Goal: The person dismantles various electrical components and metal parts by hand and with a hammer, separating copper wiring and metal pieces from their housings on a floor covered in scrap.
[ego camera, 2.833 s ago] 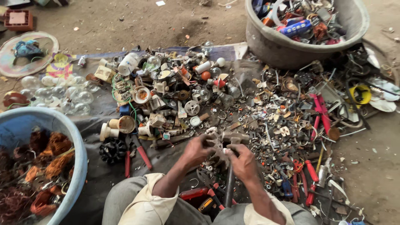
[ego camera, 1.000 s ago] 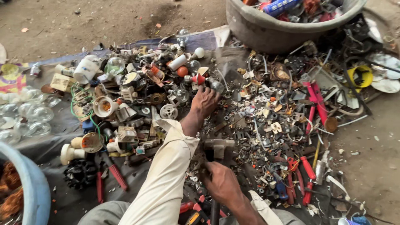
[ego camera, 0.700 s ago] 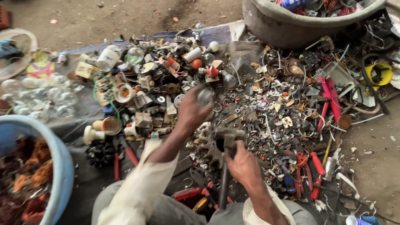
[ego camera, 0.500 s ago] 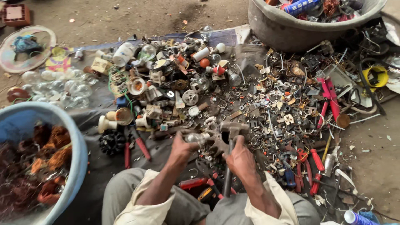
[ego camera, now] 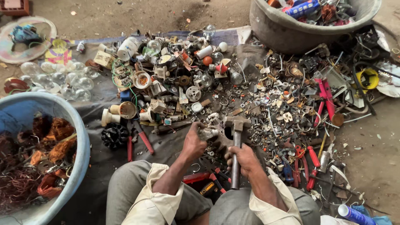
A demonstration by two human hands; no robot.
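I've got the hammer (ego camera: 236,146) dead centre, its metal head lying just above the knuckles and the grey handle running straight down toward the lap. My right hand (ego camera: 243,160) is wrapped tight round that handle, fingers fully curled, thumb side up. Just to its left, my left hand (ego camera: 195,141) is closed round a small glass bulb (ego camera: 207,133), pinching it so the clear end pokes out toward the hammer head; bulb and hammer head sit just beside each other, and I cannot tell whether they touch.

All of this sits at the near edge of the dark ground sheet (ego camera: 166,146), right in front of my knees. Left of the left hand, a pair of red-handled pliers (ego camera: 139,139) lies on the sheet, with a black ribbed knob (ego camera: 114,136) beside it. Beyond the hands, the middle of the sheet is heaped with scrap (ego camera: 183,79): sockets, switches, white fittings, bits of metal. Toward the right edge lie pink-handled cutters (ego camera: 325,98) and more red-handled tools (ego camera: 310,160).

At the far right corner stands a big grey tub (ego camera: 283,31) full of mixed junk. At the left edge, a blue tub (ego camera: 79,137) holds tangled copper wire (ego camera: 46,146). Clear bulbs (ego camera: 62,79) are clustered off the sheet's far left corner, on bare dirt.
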